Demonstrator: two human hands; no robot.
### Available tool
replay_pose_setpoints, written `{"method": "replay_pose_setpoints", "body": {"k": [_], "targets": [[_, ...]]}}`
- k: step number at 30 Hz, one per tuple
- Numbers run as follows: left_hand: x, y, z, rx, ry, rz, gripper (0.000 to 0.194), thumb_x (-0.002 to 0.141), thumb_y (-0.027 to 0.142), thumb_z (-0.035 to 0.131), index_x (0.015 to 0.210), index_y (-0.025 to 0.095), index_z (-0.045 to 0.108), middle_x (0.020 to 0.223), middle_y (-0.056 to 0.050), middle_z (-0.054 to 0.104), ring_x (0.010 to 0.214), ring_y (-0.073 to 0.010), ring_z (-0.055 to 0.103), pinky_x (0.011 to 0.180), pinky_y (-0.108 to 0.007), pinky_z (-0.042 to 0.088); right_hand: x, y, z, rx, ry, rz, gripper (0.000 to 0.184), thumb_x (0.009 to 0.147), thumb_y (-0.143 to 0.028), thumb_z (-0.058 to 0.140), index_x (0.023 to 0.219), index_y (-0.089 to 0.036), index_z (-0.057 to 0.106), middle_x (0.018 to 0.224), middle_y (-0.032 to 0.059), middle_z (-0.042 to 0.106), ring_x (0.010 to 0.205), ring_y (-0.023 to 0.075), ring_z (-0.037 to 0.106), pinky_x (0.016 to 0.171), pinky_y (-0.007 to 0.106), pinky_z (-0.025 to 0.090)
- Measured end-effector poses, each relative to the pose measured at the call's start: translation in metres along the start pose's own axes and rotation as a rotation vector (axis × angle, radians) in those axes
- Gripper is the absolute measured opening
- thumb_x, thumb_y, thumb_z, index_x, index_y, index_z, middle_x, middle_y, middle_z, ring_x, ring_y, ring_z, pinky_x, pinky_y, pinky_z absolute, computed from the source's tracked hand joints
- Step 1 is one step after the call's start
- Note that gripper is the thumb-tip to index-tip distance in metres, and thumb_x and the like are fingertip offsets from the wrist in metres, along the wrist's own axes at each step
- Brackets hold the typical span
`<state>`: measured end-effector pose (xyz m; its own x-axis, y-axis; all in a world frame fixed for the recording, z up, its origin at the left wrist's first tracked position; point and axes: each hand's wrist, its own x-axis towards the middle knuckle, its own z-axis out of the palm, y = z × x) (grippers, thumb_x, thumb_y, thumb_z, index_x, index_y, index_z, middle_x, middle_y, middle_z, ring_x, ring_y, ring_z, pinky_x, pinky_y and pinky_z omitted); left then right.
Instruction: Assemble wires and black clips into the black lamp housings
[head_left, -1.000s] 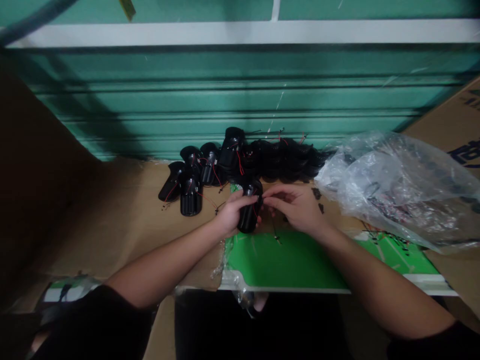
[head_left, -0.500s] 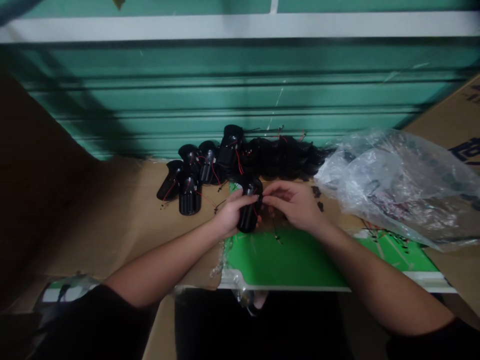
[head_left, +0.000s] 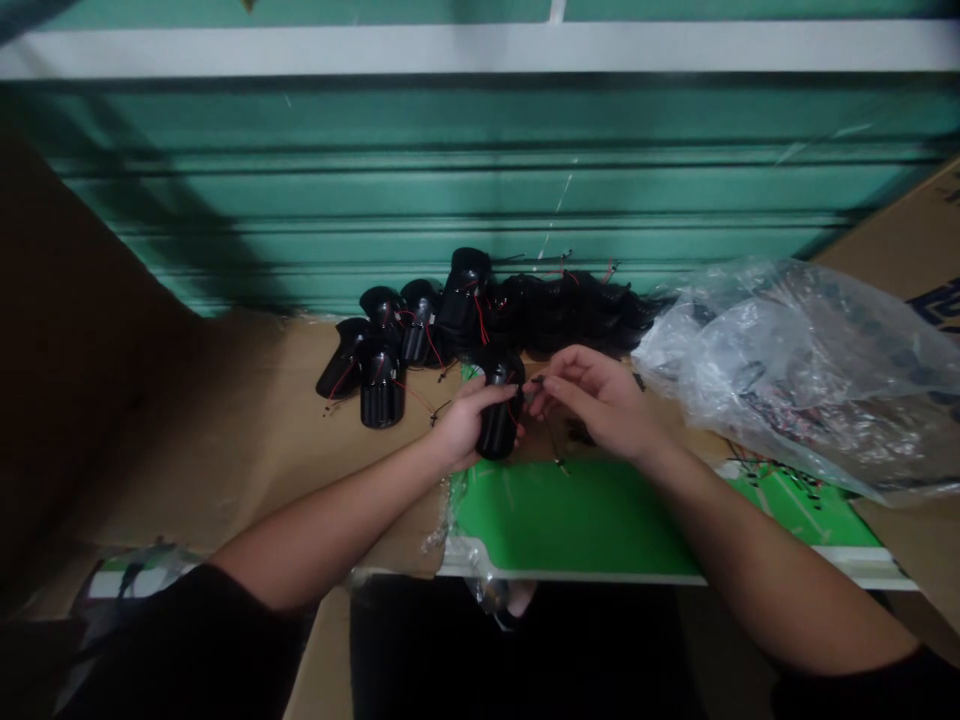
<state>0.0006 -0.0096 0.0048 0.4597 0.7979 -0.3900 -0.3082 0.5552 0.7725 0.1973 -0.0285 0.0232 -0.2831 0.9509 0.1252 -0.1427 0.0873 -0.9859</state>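
Observation:
My left hand (head_left: 463, 425) is closed around a glossy black plastic shell (head_left: 497, 425), thumb laid across its front. A thin red wire shows on the shell, and a lead with a small connector (head_left: 561, 465) dangles at its right. Just to the right, my right hand (head_left: 592, 397) pinches a small dark piece (head_left: 538, 381) between thumb and fingertips, close to the shell but apart from it. What kind of piece it is, I cannot make out. Several similar shells with red and black wires, among them a front one (head_left: 382, 395), lie behind my left hand.
Behind my hands, more black shells (head_left: 570, 310) are piled against the green wall (head_left: 450, 190). A clear plastic bag (head_left: 787, 370) holding wired parts lies at right. Loose wire leads (head_left: 802, 480) rest on the green board (head_left: 570, 520). Cardboard (head_left: 247, 420) covers the left side.
My right hand has drawn slightly right, away from the shell, and a small dark piece now shows in its fingertips. My left hand still holds the shell in nearly the same place.

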Motion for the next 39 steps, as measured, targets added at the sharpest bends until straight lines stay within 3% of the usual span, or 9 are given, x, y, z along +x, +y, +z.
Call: {"method": "replay_pose_setpoints", "body": {"k": [18, 23, 27, 34, 39], "targets": [[0.005, -0.001, 0.0, 0.004, 0.0, 0.023, 0.047, 0.069, 0.041, 0.077, 0.101, 0.013, 0.058, 0.075, -0.002, 0.065, 0.052, -0.0158, 0.063, 0.044, -0.027, 0.05, 0.0, -0.004, -0.002, -0.009, 0.002, -0.032, 0.033, 0.092, -0.038, 0.085, 0.093, -0.015, 0.061, 0.105, 0.0106, 0.075, 0.082, 0.0184, 0.076, 0.076, 0.031, 0.064], [0.006, -0.001, 0.0, 0.002, 0.024, 0.034, 0.045, 0.069, 0.04, 0.077, 0.099, 0.012, 0.059, 0.076, -0.003, 0.066, 0.053, -0.0151, 0.063, 0.045, -0.027, 0.052, 0.001, 0.005, -0.004, -0.093, 0.057, -0.052, 0.026, 0.088, -0.032, 0.088, 0.098, -0.017, 0.07, 0.104, 0.0081, 0.075, 0.082, 0.0158, 0.074, 0.08, 0.03, 0.064], [0.006, -0.001, 0.0, 0.001, 0.045, 0.032, 0.044, 0.069, 0.04, 0.077, 0.097, 0.013, 0.058, 0.073, -0.002, 0.065, 0.052, -0.0148, 0.063, 0.046, -0.027, 0.053, 0.001, 0.016, -0.003, -0.19, 0.089, -0.089, 0.032, 0.081, -0.03, 0.093, 0.102, -0.018, 0.074, 0.098, 0.0064, 0.075, 0.086, 0.0182, 0.074, 0.083, 0.031, 0.063], [0.006, -0.002, 0.001, 0.024, 0.06, 0.046, 0.048, 0.069, 0.04, 0.078, 0.103, 0.015, 0.054, 0.07, -0.001, 0.065, 0.052, -0.0156, 0.063, 0.046, -0.027, 0.053, 0.001, 0.027, 0.003, -0.378, 0.15, -0.241, 0.017, 0.085, -0.03, 0.09, 0.096, -0.02, 0.082, 0.102, 0.0073, 0.076, 0.091, 0.0197, 0.074, 0.084, 0.032, 0.062], [0.007, -0.003, -0.001, 0.022, 0.053, 0.065, 0.046, 0.07, 0.041, 0.078, 0.1, 0.012, 0.058, 0.076, -0.005, 0.068, 0.053, -0.0146, 0.063, 0.046, -0.027, 0.054, 0.002, 0.026, 0.004, -0.201, 0.116, -0.17, 0.015, 0.089, -0.026, 0.085, 0.1, -0.017, 0.081, 0.098, 0.008, 0.077, 0.084, 0.0177, 0.076, 0.081, 0.03, 0.065]]}}
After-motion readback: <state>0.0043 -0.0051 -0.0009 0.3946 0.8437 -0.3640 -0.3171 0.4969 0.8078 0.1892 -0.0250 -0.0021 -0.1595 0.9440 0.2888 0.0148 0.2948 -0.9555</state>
